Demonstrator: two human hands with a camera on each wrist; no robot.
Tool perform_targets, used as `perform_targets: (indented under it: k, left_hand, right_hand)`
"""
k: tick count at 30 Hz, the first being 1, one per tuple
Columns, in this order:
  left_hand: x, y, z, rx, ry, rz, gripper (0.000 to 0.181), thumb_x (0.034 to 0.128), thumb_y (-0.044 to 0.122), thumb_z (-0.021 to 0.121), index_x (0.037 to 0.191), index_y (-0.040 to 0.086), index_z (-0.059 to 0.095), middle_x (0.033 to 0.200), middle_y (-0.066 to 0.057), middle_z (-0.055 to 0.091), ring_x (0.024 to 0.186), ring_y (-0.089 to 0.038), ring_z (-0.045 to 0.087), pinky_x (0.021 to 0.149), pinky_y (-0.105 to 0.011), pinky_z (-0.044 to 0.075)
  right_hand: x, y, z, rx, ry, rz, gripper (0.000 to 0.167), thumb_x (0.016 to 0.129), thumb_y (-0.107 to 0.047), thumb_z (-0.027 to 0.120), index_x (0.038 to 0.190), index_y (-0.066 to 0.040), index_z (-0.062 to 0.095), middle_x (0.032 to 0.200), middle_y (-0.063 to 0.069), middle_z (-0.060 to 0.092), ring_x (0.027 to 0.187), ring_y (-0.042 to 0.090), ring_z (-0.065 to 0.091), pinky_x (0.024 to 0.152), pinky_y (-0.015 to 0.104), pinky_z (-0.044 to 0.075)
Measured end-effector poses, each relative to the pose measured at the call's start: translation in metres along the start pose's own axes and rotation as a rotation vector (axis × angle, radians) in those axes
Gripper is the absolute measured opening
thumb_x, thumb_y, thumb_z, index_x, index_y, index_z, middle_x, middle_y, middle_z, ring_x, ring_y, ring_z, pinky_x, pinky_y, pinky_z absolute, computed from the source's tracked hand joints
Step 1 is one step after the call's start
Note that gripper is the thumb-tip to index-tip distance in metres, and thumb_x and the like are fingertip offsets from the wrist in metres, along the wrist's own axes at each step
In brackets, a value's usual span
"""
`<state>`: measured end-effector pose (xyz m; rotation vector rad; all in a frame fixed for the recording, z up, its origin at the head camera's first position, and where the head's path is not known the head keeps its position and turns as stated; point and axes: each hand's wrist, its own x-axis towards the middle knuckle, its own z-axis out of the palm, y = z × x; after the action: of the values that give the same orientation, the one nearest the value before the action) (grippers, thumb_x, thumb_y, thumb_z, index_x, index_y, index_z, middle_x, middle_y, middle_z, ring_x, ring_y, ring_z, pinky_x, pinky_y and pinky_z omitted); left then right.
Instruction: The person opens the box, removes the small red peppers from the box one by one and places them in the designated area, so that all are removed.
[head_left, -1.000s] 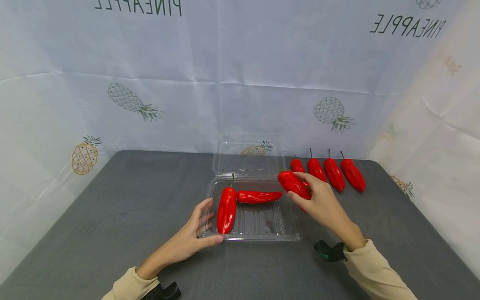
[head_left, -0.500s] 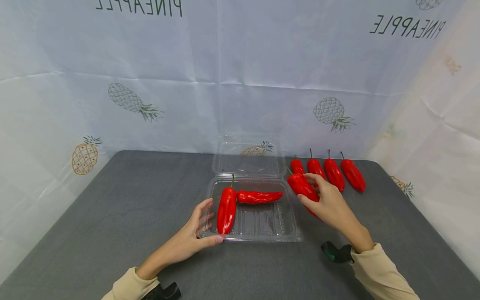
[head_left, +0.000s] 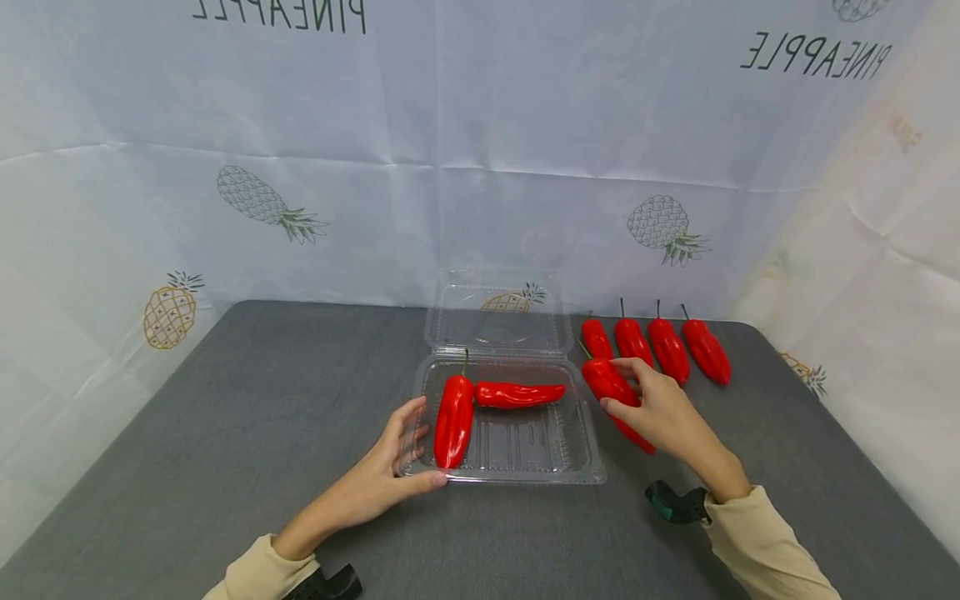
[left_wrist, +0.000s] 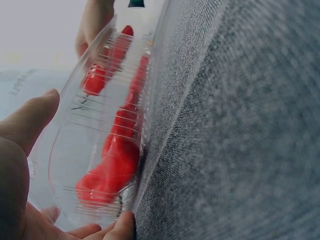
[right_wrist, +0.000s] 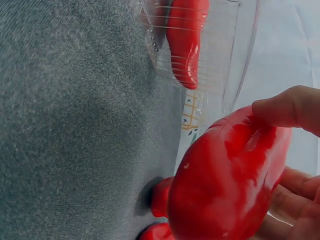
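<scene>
While the left hand (head_left: 380, 473) spreads wide, touching the near-left corner of the clear container (head_left: 517, 477), two red peppers (head_left: 453, 423) lie inside; just right of the container, the right hand (head_left: 663, 410) pinches a tilted pepper (head_left: 604, 379); four other peppers (head_left: 667, 352) lie to the container's rear right.

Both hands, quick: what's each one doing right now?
Left hand: open, touching the clear container.
Right hand: closed, holding a red pepper.
</scene>
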<state>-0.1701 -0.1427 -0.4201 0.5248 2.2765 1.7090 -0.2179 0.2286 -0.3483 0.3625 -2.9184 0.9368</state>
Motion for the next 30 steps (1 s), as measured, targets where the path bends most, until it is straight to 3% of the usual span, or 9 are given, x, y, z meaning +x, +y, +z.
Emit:
perform_targets:
  k: [11, 16, 22, 30]
  left_hand:
    - [-0.001, 0.0, 0.0, 0.003, 0.0, 0.002, 0.097, 0.0895, 0.025, 0.074, 0.157, 0.013, 0.005, 0.166, -0.014, 0.008, 0.15, -0.042, 0.022, 0.118, -0.053, 0.031]
    - [0.0, 0.0, 0.0, 0.005, 0.003, 0.006, 0.097, 0.0892, 0.026, 0.074, 0.157, 0.013, 0.006, 0.166, -0.013, 0.008, 0.15, -0.042, 0.023, 0.118, -0.053, 0.032]
    - [0.0, -0.001, 0.0, 0.009, 0.001, 0.006, 0.097, 0.0895, 0.026, 0.074, 0.157, 0.013, 0.006, 0.166, -0.014, 0.008, 0.15, -0.041, 0.023, 0.118, -0.053, 0.032]
    - [0.0, 0.001, 0.0, 0.008, 0.001, 0.008, 0.097, 0.0895, 0.025, 0.074, 0.157, 0.012, 0.005, 0.166, -0.014, 0.008, 0.15, -0.042, 0.022, 0.118, -0.056, 0.031]
  right_hand:
    - [0.0, 0.005, 0.001, -0.015, -0.069, 0.064, 0.066, 0.087, -0.023, 0.073, 0.137, 0.008, 0.043, 0.129, 0.028, 0.057, 0.112, 0.04, 0.059, 0.085, 0.05, 0.057]
    - [0.002, 0.01, 0.002, -0.01, -0.102, 0.085, 0.067, 0.087, -0.022, 0.073, 0.137, 0.009, 0.04, 0.128, 0.03, 0.057, 0.108, 0.039, 0.059, 0.083, 0.049, 0.057]
    - [0.003, 0.015, 0.002, 0.001, -0.158, 0.107, 0.069, 0.087, -0.023, 0.074, 0.136, 0.01, 0.039, 0.125, 0.031, 0.055, 0.093, 0.028, 0.061, 0.075, 0.043, 0.057]
    - [0.003, 0.021, 0.002, -0.019, -0.194, 0.121, 0.073, 0.086, -0.027, 0.075, 0.136, 0.011, 0.039, 0.12, 0.027, 0.056, 0.092, 0.026, 0.06, 0.073, 0.039, 0.057]
